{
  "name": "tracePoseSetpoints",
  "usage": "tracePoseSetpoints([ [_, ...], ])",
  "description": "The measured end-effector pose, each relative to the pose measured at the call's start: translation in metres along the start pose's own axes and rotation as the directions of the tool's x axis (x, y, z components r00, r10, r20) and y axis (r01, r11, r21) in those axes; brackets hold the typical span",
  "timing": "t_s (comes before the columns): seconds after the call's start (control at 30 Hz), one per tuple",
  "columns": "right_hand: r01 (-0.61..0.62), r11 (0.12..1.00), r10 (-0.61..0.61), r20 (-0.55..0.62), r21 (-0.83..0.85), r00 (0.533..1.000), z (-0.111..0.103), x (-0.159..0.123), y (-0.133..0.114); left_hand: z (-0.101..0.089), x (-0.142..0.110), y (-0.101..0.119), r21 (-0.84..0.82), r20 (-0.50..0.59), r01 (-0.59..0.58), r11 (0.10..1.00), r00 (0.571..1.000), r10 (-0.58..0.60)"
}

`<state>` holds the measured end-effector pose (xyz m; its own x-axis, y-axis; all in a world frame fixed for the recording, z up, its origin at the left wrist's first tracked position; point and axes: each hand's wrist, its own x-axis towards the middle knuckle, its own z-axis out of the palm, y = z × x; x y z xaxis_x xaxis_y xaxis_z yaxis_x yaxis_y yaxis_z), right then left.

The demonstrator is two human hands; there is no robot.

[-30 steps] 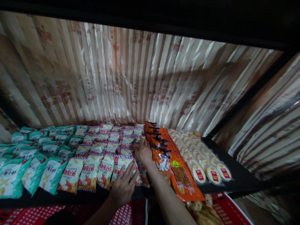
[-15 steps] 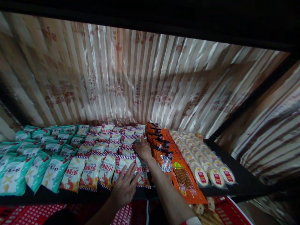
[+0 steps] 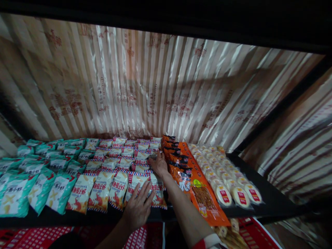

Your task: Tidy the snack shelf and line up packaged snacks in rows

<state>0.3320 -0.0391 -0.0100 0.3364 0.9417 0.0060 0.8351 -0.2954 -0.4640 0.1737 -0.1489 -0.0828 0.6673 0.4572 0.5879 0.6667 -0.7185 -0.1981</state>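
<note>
Bare hands on show here, the left hand (image 3: 138, 208) and the right hand (image 3: 159, 166) both uncovered, slim fingers running down into plain wrists, and the left forearm (image 3: 115, 233) bare right to the picture's edge! Over on the right forearm (image 3: 184, 212), there's a sleeve (image 3: 211, 239) low down, pale whitish cloth with a red patch beside it, its finer detail lost in the dimness.

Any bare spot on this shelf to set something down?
Likeliest: black shelf right of the round white packs, striped curtain beyond. Only a thin strip fronts the teal bags. Crowded: left to middle, bags in tight rows, left hand and right hand at the white-and-red bags.
</note>
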Motion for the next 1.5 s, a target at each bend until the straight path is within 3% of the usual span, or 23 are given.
tracePoseSetpoints([
  [0.3, 0.066, 0.997, -0.064, -0.045, 0.038, 0.997, 0.004, 0.004, 0.006, 0.003, -0.001, 0.001, 0.008, -0.032, 0.002, 1.000, 0.999, -0.002],
  [0.73, 0.076, 0.997, -0.077, -0.049, -0.027, 0.996, 0.009, 0.008, 0.006, -0.002, 0.001, 0.000, 0.005, -0.018, 0.007, 1.000, 1.000, -0.007],
  [0.87, 0.065, 0.994, -0.075, -0.108, -0.086, 0.991, 0.010, 0.009, 0.003, -0.004, 0.002, 0.000, 0.018, -0.007, -0.003, 1.000, 1.000, 0.003],
  [1.07, 0.166, 0.974, -0.184, -0.114, -0.153, 0.976, 0.007, 0.025, -0.009, -0.003, 0.002, 0.000, 0.016, -0.007, 0.001, 1.000, 1.000, -0.001],
  [1.33, 0.073, 0.984, -0.075, -0.004, -0.163, 0.997, -0.006, 0.054, -0.023, -0.002, 0.003, -0.002, 0.027, -0.024, -0.017, 0.999, 1.000, 0.017],
  [1.5, 0.050, 0.983, -0.049, 0.009, -0.177, 0.999, -0.002, 0.060, -0.024, -0.004, 0.006, -0.002, 0.023, -0.012, -0.013, 1.000, 1.000, 0.013],
])
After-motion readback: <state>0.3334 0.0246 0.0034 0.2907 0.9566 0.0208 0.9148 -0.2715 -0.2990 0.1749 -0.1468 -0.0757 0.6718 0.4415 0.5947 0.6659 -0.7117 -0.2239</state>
